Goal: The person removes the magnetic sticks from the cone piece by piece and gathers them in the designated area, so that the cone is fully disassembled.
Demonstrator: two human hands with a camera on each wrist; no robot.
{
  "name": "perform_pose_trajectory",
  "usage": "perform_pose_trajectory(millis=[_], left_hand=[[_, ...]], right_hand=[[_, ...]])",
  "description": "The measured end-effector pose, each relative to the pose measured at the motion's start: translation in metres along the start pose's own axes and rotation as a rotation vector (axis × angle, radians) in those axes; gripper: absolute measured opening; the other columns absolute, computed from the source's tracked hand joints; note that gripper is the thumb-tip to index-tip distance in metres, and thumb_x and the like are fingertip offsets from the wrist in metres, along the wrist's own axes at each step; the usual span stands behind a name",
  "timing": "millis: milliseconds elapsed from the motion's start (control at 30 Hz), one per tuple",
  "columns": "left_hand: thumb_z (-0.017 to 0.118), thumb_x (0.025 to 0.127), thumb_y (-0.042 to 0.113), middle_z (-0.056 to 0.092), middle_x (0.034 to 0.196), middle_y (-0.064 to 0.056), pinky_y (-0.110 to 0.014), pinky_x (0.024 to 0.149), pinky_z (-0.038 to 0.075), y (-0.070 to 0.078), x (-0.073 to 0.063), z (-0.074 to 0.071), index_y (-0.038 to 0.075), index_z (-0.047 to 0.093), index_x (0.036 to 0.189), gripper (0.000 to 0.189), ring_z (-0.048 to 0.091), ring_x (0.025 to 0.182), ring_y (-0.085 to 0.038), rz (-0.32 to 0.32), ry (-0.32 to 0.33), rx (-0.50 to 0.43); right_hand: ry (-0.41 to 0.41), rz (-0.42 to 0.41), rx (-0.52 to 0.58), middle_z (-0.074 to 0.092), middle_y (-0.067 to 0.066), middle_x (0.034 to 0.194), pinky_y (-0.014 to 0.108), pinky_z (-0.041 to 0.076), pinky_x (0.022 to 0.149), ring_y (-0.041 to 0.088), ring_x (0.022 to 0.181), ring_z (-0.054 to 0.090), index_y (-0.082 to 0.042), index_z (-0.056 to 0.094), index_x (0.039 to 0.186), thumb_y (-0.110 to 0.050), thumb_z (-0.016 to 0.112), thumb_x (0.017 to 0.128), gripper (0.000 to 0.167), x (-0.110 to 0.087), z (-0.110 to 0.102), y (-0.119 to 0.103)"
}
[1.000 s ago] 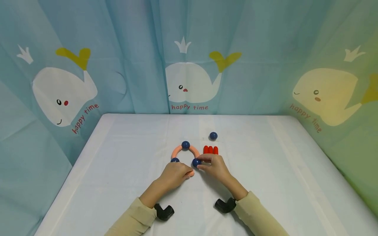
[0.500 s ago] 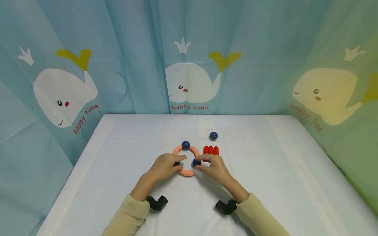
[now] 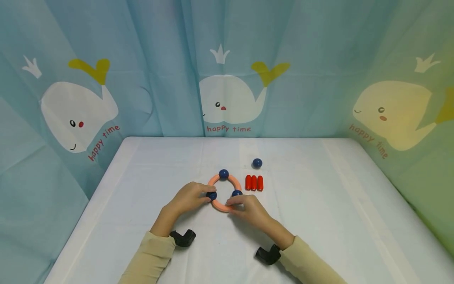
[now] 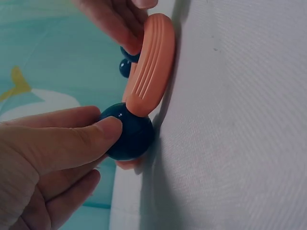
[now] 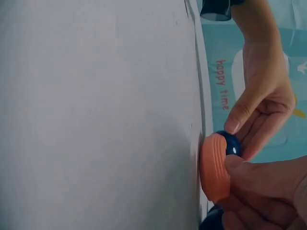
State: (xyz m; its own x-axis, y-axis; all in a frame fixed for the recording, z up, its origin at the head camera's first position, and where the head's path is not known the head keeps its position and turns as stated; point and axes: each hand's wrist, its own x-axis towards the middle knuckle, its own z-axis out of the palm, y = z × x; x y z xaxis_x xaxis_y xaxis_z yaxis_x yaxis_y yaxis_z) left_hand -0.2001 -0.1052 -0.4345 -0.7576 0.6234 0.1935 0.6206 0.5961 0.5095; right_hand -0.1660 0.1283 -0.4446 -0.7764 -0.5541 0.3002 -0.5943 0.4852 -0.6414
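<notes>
Currently, left blue ball is pinched by left hand; front orange arc is pinched by right hand; three red rods are lined up nearby.

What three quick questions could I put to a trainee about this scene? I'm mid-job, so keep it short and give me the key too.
1. How many red rods lie side by side on the white cloth?
2. What does the left hand pinch? A: a red rod. B: a blue ball. C: nothing.
3. True or false: the right hand is holding one of the red rods.

Key:
1. Three.
2. B.
3. False; its thumb and fingers are on the orange curved piece nearest the person.
</notes>
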Motion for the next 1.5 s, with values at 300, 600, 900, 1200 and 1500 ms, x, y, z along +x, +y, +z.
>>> perform_pose_trajectory(millis=[300, 600, 900, 1200, 1500], left_hand=[[0.071, 0.080, 0.009, 0.067, 0.104, -0.003, -0.034, 0.080, 0.049, 0.001, 0.000, 0.001, 0.007, 0.070, 0.107, 0.027, 0.063, 0.093, -0.019, 0.017, 0.004, 0.043], [0.071, 0.080, 0.011, 0.067, 0.103, -0.003, -0.035, 0.080, 0.049, 0.002, 0.000, 0.002, 0.008, 0.070, 0.107, 0.027, 0.063, 0.093, -0.020, 0.019, 0.012, 0.061], [0.071, 0.080, 0.009, 0.068, 0.102, -0.004, -0.035, 0.079, 0.049, 0.005, 0.001, 0.002, 0.006, 0.069, 0.107, 0.028, 0.063, 0.092, -0.021, 0.013, 0.008, 0.071], [0.071, 0.080, 0.009, 0.067, 0.103, -0.003, -0.035, 0.079, 0.049, 0.004, 0.001, 0.003, 0.007, 0.069, 0.108, 0.028, 0.063, 0.093, -0.021, 0.015, 0.009, 0.070], [0.071, 0.080, 0.008, 0.067, 0.104, -0.004, -0.036, 0.080, 0.049, 0.007, 0.001, 0.002, 0.007, 0.069, 0.108, 0.029, 0.062, 0.094, -0.021, -0.005, 0.003, 0.066]], right_hand=[[-0.019, 0.068, -0.037, 0.069, 0.007, 0.089, 0.029, 0.051, 0.075, 0.016, 0.084, 0.063, 0.000, 0.071, 0.093, 0.004, 0.073, 0.074, 0.020, -0.002, 0.007, -0.002], [-0.011, 0.052, -0.058, 0.070, 0.004, 0.086, 0.026, 0.051, 0.073, 0.015, 0.083, 0.064, -0.002, 0.073, 0.088, 0.002, 0.074, 0.073, 0.016, -0.003, 0.007, -0.004], [-0.007, 0.033, -0.062, 0.070, 0.005, 0.084, 0.029, 0.052, 0.074, 0.016, 0.083, 0.065, -0.001, 0.073, 0.087, 0.005, 0.074, 0.072, 0.016, -0.007, 0.003, -0.005], [0.020, 0.075, -0.028, 0.070, 0.004, 0.088, 0.031, 0.051, 0.077, 0.017, 0.087, 0.065, -0.002, 0.073, 0.091, 0.005, 0.074, 0.072, 0.020, -0.013, -0.005, -0.007], [0.124, 0.104, -0.035, 0.070, 0.005, 0.088, 0.033, 0.052, 0.076, 0.019, 0.087, 0.065, -0.002, 0.073, 0.092, 0.003, 0.076, 0.071, 0.022, -0.018, -0.022, -0.002]])
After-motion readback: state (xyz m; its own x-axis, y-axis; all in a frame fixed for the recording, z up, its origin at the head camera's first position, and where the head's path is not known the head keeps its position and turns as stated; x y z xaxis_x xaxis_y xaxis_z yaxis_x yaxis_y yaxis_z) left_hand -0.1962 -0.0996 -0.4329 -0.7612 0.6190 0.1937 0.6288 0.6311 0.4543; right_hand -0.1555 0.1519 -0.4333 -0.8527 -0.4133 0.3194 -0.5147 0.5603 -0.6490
